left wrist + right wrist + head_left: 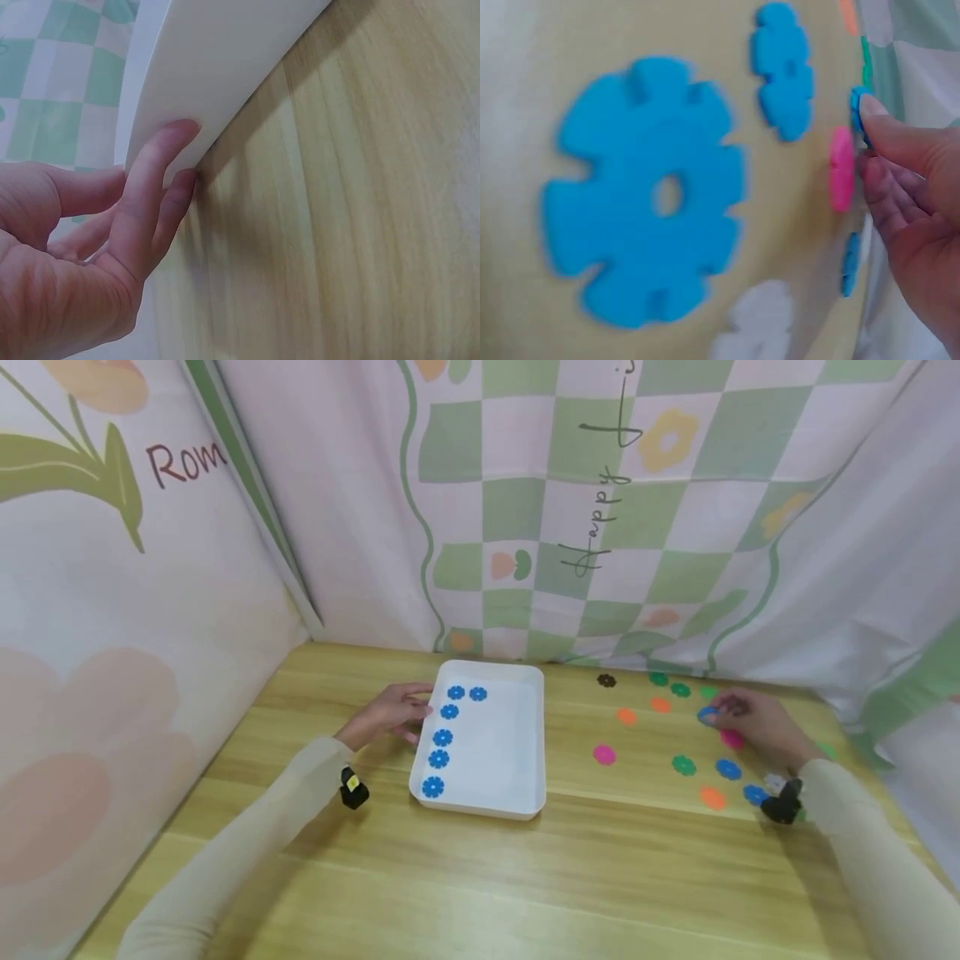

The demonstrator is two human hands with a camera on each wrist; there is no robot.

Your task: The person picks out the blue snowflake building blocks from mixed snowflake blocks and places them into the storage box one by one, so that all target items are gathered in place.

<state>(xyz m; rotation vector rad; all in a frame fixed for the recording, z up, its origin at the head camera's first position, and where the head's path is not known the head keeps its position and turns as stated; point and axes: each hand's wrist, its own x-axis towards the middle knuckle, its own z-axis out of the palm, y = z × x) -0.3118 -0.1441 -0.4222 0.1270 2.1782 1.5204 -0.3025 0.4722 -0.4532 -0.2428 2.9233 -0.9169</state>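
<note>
My left hand [396, 710] rests at the left side of a white tray [498, 802]. In the left wrist view its fingers [146, 184] touch the tray's outer wall and rim. Several blue notched discs [442, 737] lie inside the tray, in a column along its left side, with one beside the top of the column. Over at the right, my right hand [761, 722] pinches a blue notched disc [857, 105] between thumb and fingers, just above the table. Beneath it lies a pink disc [841, 169]; more blue discs [728, 769] are nearer me.
Loose discs are scattered on the wooden table [615, 877] right of the tray: green [683, 765], orange [713, 797], pink [604, 754], black [607, 680] and a white one [757, 322]. A patterned curtain [600, 510] hangs along the table's back edge.
</note>
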